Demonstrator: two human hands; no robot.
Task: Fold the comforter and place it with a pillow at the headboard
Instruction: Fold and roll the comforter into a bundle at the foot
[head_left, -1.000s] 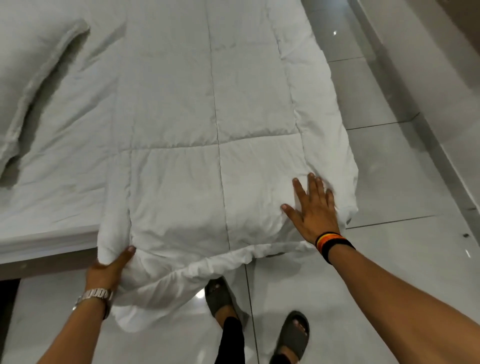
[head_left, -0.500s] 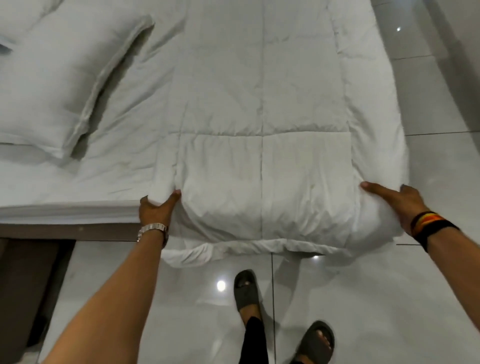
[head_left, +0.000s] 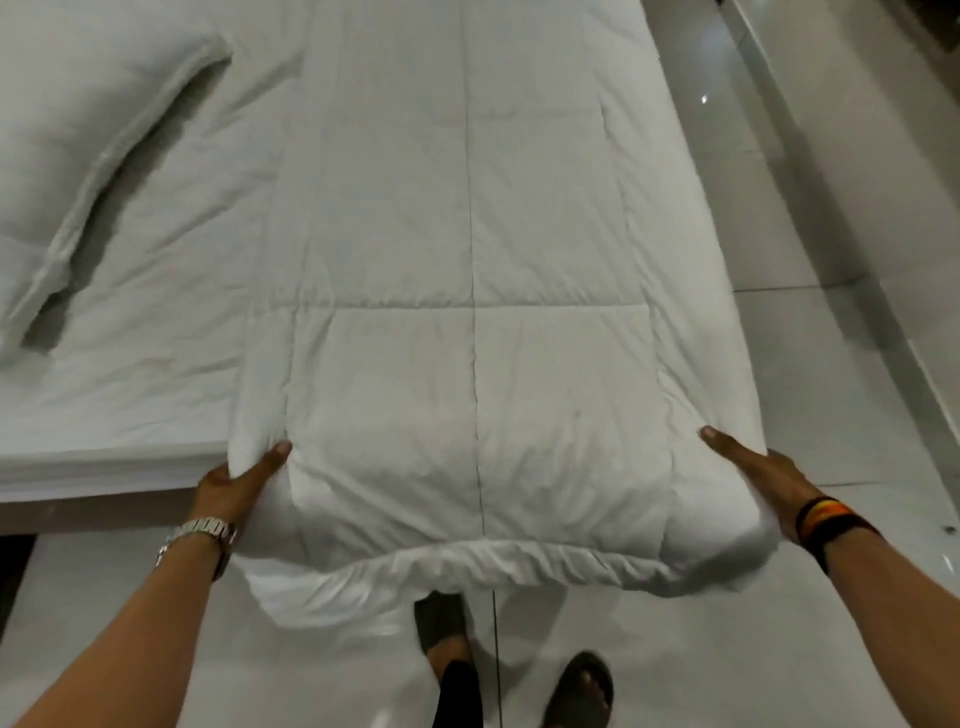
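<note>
Left grip: my left hand (head_left: 236, 480) gripped the near left corner of the comforter (head_left: 470, 332); my thumb lay on top of the fabric, pointing up toward the bed, and the other fingers were tucked out of sight underneath, so the corner was pinched between them.
Right grip: my right hand (head_left: 753, 470) held the near right corner of the same comforter; the thumb stretched along the top edge and the fingers curled under the padded bulge, hidden from me.
Wrists: a metal watch (head_left: 200, 532) sat on my left wrist; striped bands (head_left: 826, 519) in black, orange and yellow circled my right.
Comforter: white and quilted in stitched squares; it lay as a long folded strip down the right side of the bed (head_left: 130, 415), its near end hanging off the foot of the mattress and bunched between my two hands; a loose lower layer sagged toward the floor below my grip.
Pillow: a white pillow (head_left: 83, 156) rested on the sheet at the upper left, well apart from the comforter end I held.
Below: my feet in dark sandals (head_left: 579, 691) stood on glossy pale floor tiles (head_left: 675, 649), just beneath the hanging edge.
</note>
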